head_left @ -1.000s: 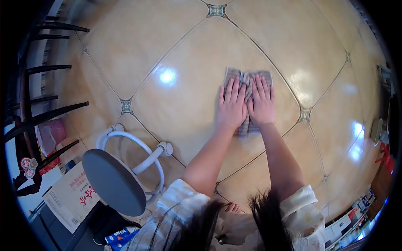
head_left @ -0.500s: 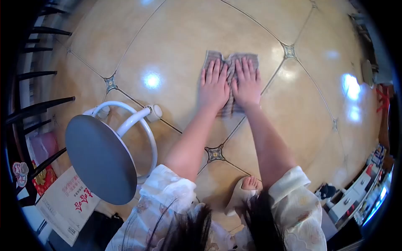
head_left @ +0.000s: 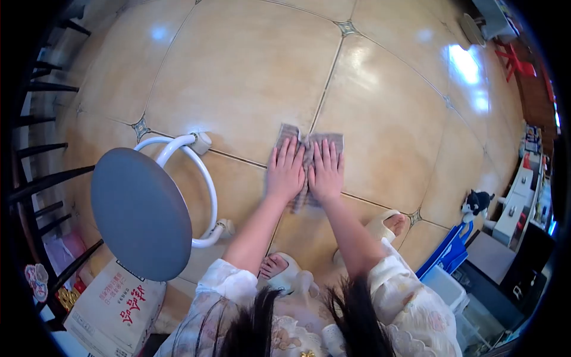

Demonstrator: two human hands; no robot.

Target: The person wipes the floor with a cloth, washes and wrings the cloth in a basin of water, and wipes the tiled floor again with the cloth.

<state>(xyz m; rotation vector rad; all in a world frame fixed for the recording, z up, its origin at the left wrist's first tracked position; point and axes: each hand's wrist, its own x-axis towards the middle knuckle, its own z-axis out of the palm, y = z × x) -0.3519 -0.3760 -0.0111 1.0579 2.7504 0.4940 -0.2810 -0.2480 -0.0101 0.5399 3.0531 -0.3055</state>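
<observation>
A crumpled grey-brown cloth (head_left: 334, 141) lies on the tiled floor (head_left: 238, 71), in front of my feet. My left hand (head_left: 285, 174) rests flat on its left half, palm down with the fingers stretched forward. Beside it, my right hand (head_left: 325, 172) presses flat on the right half, fingers also extended. The two thumbs are close together, and a fold of cloth bunches up between the hands. The cloth's far corners show beyond my fingertips; much of its middle is hidden under my palms.
To the left stands a round grey-topped stool (head_left: 141, 214) with a white tubular base. Dark chair legs (head_left: 53, 183) line the left edge, above a cardboard box (head_left: 113, 309). On the right are a blue bag (head_left: 447, 254), a black-and-white plush toy (head_left: 477, 203) and a red stool (head_left: 516, 64).
Both hands have drawn the cloth back toward my body, still flat on it. The view has shifted, bringing the blue bag and both slippered feet into sight.
</observation>
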